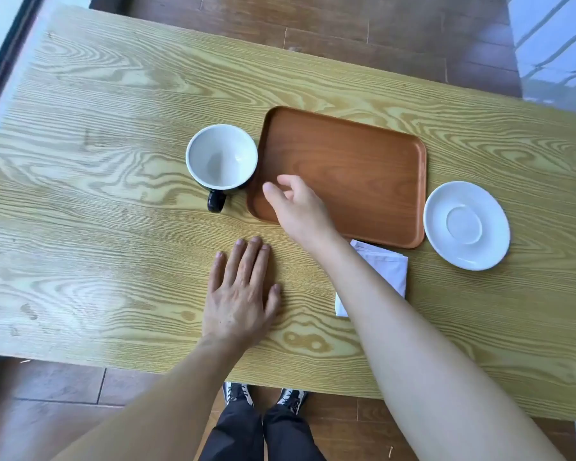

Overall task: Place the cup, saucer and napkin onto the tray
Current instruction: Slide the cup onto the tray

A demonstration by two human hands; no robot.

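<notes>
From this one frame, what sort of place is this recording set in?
Probably a café or a home dining spot, though I can't tell which: a long wood-grain table on dark wooden flooring, set with a coffee cup, a saucer and a serving tray.

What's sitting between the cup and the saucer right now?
The tray lies between the cup and the saucer, with the right hand over its near-left corner. The head view shows this.
</notes>
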